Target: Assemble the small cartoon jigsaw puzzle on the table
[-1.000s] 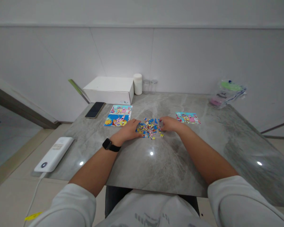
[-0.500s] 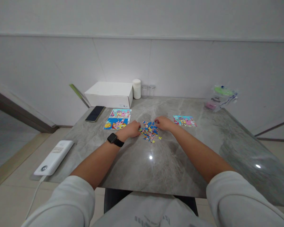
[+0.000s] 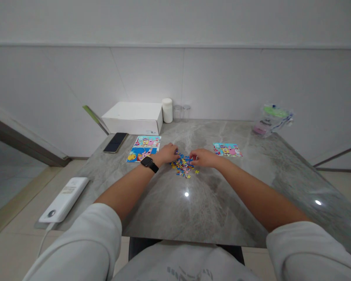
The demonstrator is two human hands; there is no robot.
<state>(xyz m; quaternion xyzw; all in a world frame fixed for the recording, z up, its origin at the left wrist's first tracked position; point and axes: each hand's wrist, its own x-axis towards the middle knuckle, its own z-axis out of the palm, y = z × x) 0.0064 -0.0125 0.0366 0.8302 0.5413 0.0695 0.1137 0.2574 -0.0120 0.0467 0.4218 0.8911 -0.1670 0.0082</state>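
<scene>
A heap of small colourful jigsaw puzzle pieces (image 3: 183, 166) lies on the grey marbled table between my hands. My left hand (image 3: 169, 152), with a black watch at its wrist, rests at the heap's upper left edge. Its fingers are curled down, and whatever is under them is hidden. From the right, my right hand (image 3: 204, 158) reaches to the heap with thumb and fingertips closed in on a blue piece at the edge. A cartoon picture sheet (image 3: 143, 150) lies beyond my left wrist, partly covered by it. Another cartoon picture card (image 3: 228, 150) lies past my right hand.
At the back left stand a white box (image 3: 131, 117), a white bottle (image 3: 167, 111) and two clear glasses (image 3: 181, 113). A phone (image 3: 116, 142) and a white power bank (image 3: 64, 199) with a cable lie left. A plastic bag (image 3: 270, 120) sits at the back right.
My left hand has moved up and right onto the heap's upper edge. My right hand has come slightly down and inward, its fingers now lower against the pieces.
</scene>
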